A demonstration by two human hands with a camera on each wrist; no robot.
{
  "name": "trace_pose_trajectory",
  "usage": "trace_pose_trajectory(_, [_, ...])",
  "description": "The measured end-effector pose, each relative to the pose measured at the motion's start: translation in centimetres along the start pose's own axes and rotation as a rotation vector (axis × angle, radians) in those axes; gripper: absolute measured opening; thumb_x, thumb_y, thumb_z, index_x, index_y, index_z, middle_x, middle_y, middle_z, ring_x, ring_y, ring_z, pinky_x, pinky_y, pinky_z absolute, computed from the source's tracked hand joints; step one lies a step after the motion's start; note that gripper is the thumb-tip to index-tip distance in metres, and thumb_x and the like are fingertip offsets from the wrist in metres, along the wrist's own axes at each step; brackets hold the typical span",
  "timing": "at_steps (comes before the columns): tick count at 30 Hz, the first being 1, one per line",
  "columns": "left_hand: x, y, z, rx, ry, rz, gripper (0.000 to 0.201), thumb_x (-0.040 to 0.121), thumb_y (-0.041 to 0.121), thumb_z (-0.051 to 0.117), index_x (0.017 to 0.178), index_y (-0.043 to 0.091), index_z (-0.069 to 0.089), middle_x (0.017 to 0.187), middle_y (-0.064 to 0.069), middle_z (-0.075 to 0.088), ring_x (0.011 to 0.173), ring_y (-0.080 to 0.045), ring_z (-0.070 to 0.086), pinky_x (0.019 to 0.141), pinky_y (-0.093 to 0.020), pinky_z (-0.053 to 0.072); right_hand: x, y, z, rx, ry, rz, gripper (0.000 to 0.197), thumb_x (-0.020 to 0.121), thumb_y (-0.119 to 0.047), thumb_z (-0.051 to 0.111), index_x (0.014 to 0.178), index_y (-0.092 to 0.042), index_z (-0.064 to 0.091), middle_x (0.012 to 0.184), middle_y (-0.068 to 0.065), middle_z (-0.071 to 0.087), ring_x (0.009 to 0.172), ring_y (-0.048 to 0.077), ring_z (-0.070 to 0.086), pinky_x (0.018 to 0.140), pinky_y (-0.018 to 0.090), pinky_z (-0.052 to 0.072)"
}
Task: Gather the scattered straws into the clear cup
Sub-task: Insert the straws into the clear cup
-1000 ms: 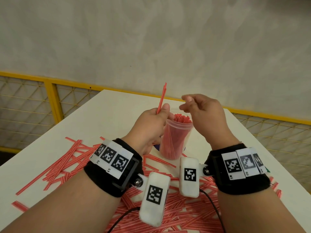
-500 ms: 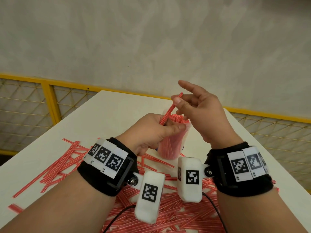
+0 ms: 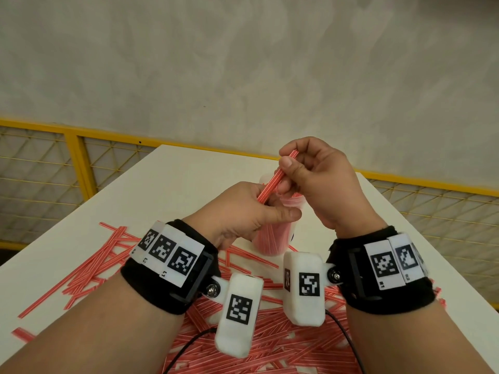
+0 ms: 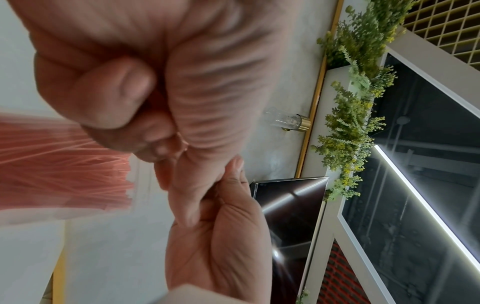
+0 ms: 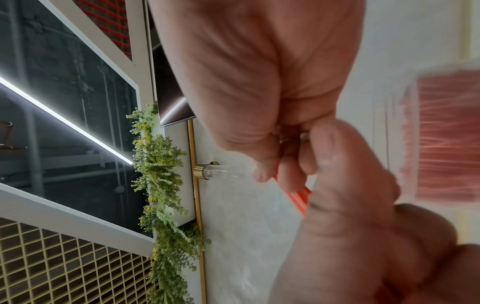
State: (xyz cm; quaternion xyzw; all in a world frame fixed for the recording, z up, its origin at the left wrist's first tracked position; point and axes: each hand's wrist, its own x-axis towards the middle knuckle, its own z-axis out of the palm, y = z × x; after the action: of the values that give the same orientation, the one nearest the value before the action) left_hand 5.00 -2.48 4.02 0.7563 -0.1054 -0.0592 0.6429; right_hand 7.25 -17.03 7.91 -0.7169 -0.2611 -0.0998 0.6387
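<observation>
Both hands pinched one red straw (image 3: 272,179) above the cup (image 3: 272,238): right hand (image 3: 318,182) its upper end, left hand (image 3: 243,211) the lower.

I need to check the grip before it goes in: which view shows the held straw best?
The head view: the held straw runs from the left hand up to the right hand above the clear cup. The right wrist view shows only a short end; the left wrist view hides it behind fingers.

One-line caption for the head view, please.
Both hands, left hand and right hand, hold red straws above the clear cup; loose straws litter the white table.
</observation>
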Motion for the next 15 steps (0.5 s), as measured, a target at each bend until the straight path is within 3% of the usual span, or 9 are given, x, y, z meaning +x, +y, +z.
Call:
trace_pose_trajectory(3, [0.1, 0.3, -0.4, 0.191, 0.163, 0.052, 0.043, 0.062, 0.040, 0.089, 0.088, 0.020, 0.061, 0.063, 0.014, 0.058, 0.052, -0.002, 0.054, 0.046, -0.022, 0.040, 0.5, -0.1, -0.7, 0.041, 0.166, -0.088, 0.017, 0.093, 0.000, 0.056, 0.090, -0.016, 0.060, 0.057, -0.003, 0.058, 0.047, 0.013, 0.057, 0.049, 0.025, 0.048])
trace_pose_trajectory(6, [0.4, 0.0, -0.8, 0.411, 0.355, 0.117, 0.052, 0.062, 0.045, 0.087, 0.097, 0.029, 0.052, 0.094, 0.011, 0.052, 0.076, -0.003, 0.054, 0.061, -0.023, 0.039, 0.9, 0.0, -1.9, 0.066, 0.391, -0.186, 0.017, 0.094, -0.001, 0.054, 0.092, -0.017, 0.058, 0.055, -0.008, 0.056, 0.045, 0.011, 0.054, 0.048, 0.024, 0.046])
trace_pose_trajectory(9, [0.5, -0.3, -0.9, 0.466, 0.346, 0.185, 0.047, 0.075, 0.036, 0.079, 0.112, 0.037, 0.050, 0.119, 0.012, 0.043, 0.097, -0.004, 0.056, 0.075, -0.019, 0.045, 1.0, 0.3, -2.6, 0.000, 0.510, -0.242, 0.018, 0.095, -0.005, 0.054, 0.092, -0.022, 0.058, 0.058, -0.012, 0.055, 0.046, 0.008, 0.054, 0.048, 0.021, 0.046])
trace_pose_trajectory(11, [0.6, -0.5, -1.0, 0.513, 0.302, 0.201, 0.046, 0.080, 0.026, 0.073, 0.120, 0.034, 0.053, 0.131, 0.013, 0.040, 0.110, -0.006, 0.052, 0.085, -0.022, 0.044, 1.0, 0.5, -2.8, -0.134, 0.530, -0.271, 0.020, 0.094, -0.008, 0.054, 0.092, -0.028, 0.057, 0.064, -0.011, 0.053, 0.048, 0.008, 0.055, 0.052, 0.025, 0.049])
trace_pose_trajectory(15, [0.7, -0.6, -0.8, 0.554, 0.274, 0.188, 0.046, 0.084, 0.017, 0.065, 0.127, 0.027, 0.054, 0.137, 0.009, 0.046, 0.109, -0.004, 0.052, 0.086, -0.021, 0.043, 1.0, 1.1, -2.6, -0.397, 0.464, -0.314, 0.018, 0.093, -0.011, 0.054, 0.100, -0.027, 0.060, 0.072, -0.012, 0.052, 0.062, 0.018, 0.058, 0.065, 0.039, 0.054])
